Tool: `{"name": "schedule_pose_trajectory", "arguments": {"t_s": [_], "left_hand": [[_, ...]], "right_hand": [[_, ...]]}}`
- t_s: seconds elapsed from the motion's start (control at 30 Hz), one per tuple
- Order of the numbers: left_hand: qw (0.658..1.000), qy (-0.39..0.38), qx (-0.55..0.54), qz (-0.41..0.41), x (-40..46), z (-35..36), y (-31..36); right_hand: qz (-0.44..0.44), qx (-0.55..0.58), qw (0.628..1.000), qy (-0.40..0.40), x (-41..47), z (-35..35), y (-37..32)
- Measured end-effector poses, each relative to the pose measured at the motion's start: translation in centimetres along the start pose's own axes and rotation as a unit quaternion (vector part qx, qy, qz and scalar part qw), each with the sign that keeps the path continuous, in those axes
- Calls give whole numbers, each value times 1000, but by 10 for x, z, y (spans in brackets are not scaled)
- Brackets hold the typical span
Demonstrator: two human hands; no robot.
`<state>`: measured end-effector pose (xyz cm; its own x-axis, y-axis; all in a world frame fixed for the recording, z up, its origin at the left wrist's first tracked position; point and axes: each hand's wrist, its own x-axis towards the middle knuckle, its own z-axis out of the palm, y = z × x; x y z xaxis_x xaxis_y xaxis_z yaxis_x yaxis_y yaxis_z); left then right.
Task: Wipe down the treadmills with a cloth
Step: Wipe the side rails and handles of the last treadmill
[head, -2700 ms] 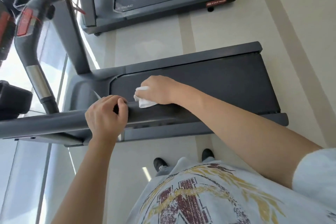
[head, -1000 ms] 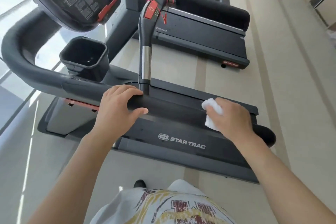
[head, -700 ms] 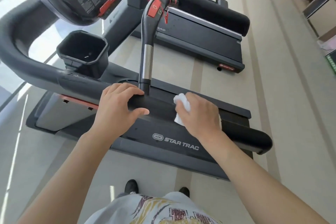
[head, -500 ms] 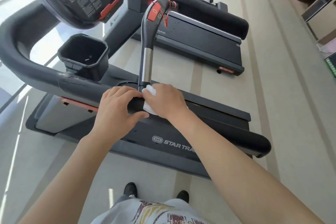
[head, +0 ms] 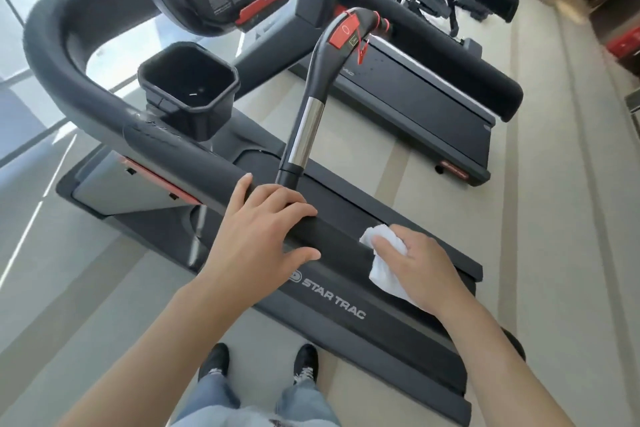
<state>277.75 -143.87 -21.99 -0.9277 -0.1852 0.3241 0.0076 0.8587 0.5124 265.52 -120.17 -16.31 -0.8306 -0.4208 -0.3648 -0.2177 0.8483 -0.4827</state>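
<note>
Your right hand [head: 420, 269] slid rightward from your left hand [head: 258, 236], fingers curled round white cloth [head: 382, 274], cloth pressed on handrail [head: 194, 163] of near treadmill [head: 377, 333], your left hand gripped that handrail, thumb beneath.

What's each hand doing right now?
Left hand: closed around the handrail.
Right hand: closed on the white cloth, pressing it against the handrail.

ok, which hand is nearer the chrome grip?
Left. The left hand holds the rail right at the base of the chrome grip. The right hand, pressing the cloth on the rail, is farther down it.
</note>
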Motion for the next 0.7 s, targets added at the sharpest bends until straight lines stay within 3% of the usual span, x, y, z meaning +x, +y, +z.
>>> {"name": "schedule_pose_trajectory", "arguments": {"t_s": [0.3,0.5,0.7], "left_hand": [[998,10,-50,-47,-1,13,20],[993,16,19,-118,-15,21,61],[979,73,-20,-187,-25,50,112]], "right_hand": [[-136,41,978,-150,28,-8,2],[-220,164,933,-234,67,10,-9],[-259,224,894,-289,79,12,10]]}}
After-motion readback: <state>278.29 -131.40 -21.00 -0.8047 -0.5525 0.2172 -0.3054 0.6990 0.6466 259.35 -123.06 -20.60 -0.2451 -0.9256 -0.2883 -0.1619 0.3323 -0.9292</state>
